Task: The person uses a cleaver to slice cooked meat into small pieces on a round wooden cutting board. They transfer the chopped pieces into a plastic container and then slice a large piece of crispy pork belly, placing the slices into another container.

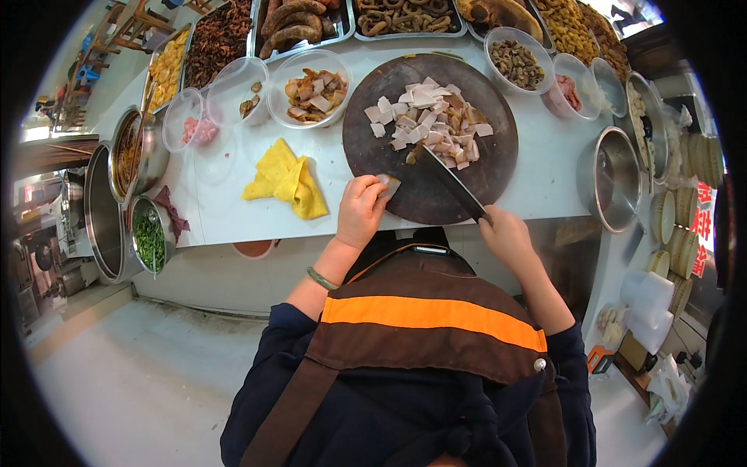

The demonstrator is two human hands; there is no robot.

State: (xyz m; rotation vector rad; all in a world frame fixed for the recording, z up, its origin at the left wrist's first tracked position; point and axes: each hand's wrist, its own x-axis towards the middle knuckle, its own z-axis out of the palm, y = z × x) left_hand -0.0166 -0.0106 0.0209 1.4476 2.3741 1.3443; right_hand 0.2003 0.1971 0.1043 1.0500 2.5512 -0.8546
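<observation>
A round dark chopping board (pixel 373 137) lies on the white table, with a heap of chopped pale meat pieces (pixel 435 119) spread over its middle and far side. My left hand (pixel 363 205) pinches a small pale slice of meat (pixel 388 185) at the board's near left edge. In my right hand (pixel 506 232) is the handle of a knife (pixel 457 185), most likely a cleaver seen nearly edge-on. Its blade slants up and left across the board, the far end touching the near side of the heap. A brownish bit of meat (pixel 412 156) sits by that end.
A folded yellow cloth (pixel 289 178) lies left of the board. Clear plastic tubs, one with browned meat pieces (pixel 315 96), line the board's left and right. Metal trays of cooked food (pixel 405 17) run along the back. Steel bowls stand at right (pixel 617 181) and far left (pixel 146 154).
</observation>
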